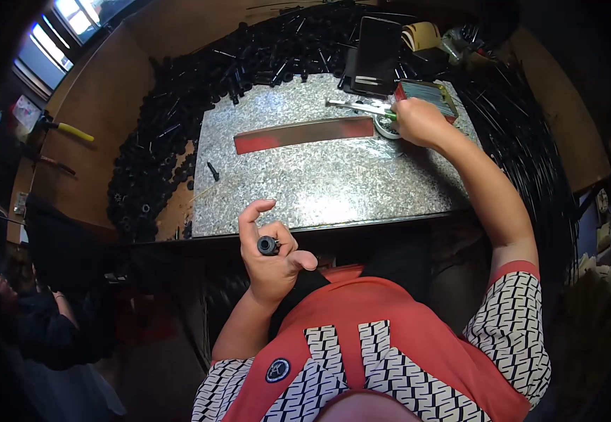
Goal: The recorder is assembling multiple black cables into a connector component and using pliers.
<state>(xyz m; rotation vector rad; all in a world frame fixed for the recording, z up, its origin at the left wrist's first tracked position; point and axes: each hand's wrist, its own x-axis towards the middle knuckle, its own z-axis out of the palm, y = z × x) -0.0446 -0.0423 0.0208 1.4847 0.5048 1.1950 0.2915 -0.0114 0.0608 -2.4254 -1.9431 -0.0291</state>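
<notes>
My left hand (269,273) is in front of the board's near edge, its middle and lower fingers curled round a short black tubular part (267,245) whose round end faces up. Its index finger and thumb stand apart. Over the far right of the speckled board (284,183), my right hand (421,122) grips a slim metal hand tool (358,107) with a bit of green at its handle; its exact kind is unclear. Beneath that hand sits a small round white dish (386,129) of tiny dark pieces, partly covered.
A long red-and-grey bar (305,134) lies across the board, with a small black part (213,171) to its left. Thin rods fill an open box (428,95) beside a dark upright screen (379,48). Black parts (140,158) are heaped around. Another person (49,316) is at lower left.
</notes>
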